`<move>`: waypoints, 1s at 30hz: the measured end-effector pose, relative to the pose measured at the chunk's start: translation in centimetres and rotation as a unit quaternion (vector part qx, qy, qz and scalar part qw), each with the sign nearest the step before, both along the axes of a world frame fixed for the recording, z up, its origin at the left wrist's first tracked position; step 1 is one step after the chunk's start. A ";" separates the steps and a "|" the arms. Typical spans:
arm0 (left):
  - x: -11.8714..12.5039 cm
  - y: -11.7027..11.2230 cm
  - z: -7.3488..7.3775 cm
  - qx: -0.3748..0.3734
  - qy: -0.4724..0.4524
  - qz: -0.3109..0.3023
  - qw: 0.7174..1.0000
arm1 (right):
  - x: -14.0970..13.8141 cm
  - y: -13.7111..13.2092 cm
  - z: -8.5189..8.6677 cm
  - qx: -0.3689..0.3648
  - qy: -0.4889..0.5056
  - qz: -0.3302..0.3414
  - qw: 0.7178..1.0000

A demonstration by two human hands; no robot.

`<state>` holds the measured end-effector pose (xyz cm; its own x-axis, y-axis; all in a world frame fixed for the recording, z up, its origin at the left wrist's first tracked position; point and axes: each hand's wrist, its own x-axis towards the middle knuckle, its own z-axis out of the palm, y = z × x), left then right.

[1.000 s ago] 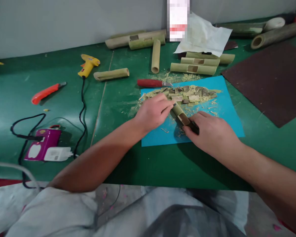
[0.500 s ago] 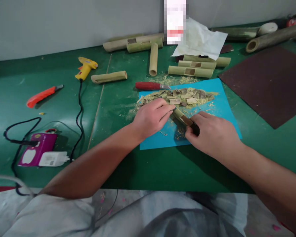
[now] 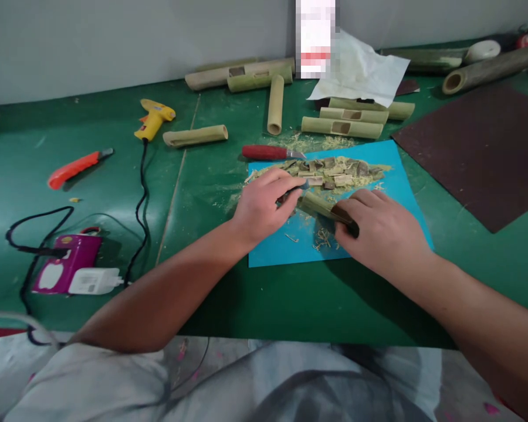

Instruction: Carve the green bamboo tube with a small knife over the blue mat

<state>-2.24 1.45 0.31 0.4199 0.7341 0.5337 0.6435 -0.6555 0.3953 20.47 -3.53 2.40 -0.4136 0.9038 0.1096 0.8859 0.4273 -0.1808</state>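
Note:
My left hand (image 3: 266, 202) is closed, thumb and fingertips pinching a small dark blue-grey piece (image 3: 305, 184) whose kind I cannot make out. Just right of those fingertips lies the near-side bamboo tube (image 3: 317, 204), tilted down toward the right. My right hand (image 3: 381, 228) wraps round its lower end, with a dark brown patch (image 3: 345, 220) showing beside the thumb; whether that is a strip or a cut opening is unclear. Beneath both hands is a blue sheet (image 3: 273, 255), bearing bamboo chips and shavings (image 3: 343, 176). A red-handled carving knife (image 3: 266, 153) rests at the sheet's upper left edge.
Several cut bamboo tubes (image 3: 341, 128) lie at the back, below a white paper (image 3: 361, 70). A dark brown sheet (image 3: 479, 158) covers the right side. Leftward are a yellow glue gun (image 3: 155, 120), an orange utility knife (image 3: 77, 169) and a purple power strip (image 3: 66, 264) with cables.
My left hand has drawn slightly back and up from the tube, with the blue-grey piece lifted off it. My right hand has turned the tube a little, still gripping it.

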 end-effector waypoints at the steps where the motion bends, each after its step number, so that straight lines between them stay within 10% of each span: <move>1: 0.0 0.0 0.0 -0.004 0.000 0.002 1.000 | 0.1 0.1 0.0 0.005 0.005 -0.001 1.000; 14: 0.7 -1.5 2.2 -0.213 -0.138 -0.047 0.966 | 1.3 2.3 0.0 -0.067 0.134 0.092 0.984; 30: 0.1 0.0 4.2 -0.446 0.028 -0.142 0.883 | 1.7 3.8 -0.9 -0.115 0.172 0.194 0.959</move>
<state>-2.10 1.42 4.51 0.6625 0.7126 -0.2310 0.5376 -0.2375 0.8090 22.18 0.32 1.48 -0.6985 0.7060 0.1167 0.5395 0.6268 -0.5622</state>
